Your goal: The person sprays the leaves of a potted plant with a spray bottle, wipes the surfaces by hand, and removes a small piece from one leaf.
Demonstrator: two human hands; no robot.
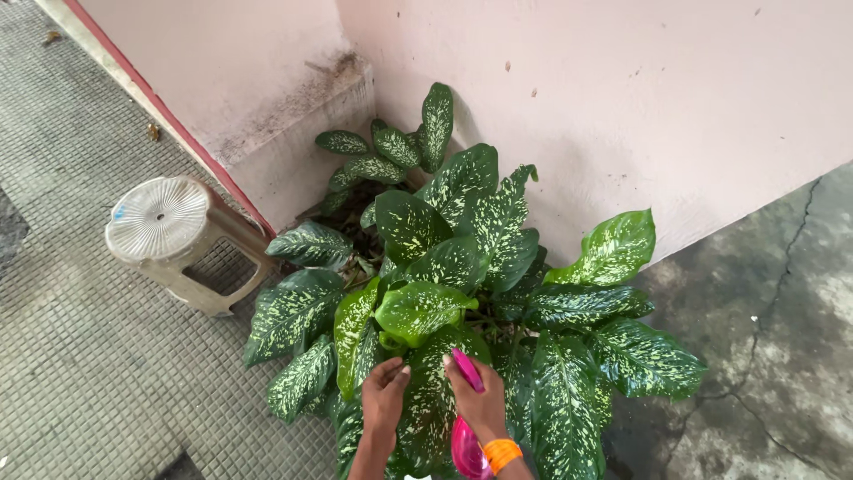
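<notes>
no packages, labels, signs, screens

home porch: potted plant (462, 293), stool (178, 240)

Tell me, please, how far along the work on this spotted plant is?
Done: nothing shows clearly; no leaf looks visibly wet or cleaned. In hand: the right hand grips a pink spray bottle over the plant, while the left hand touches a lower leaf. Left: apparently most leaves.
</notes>
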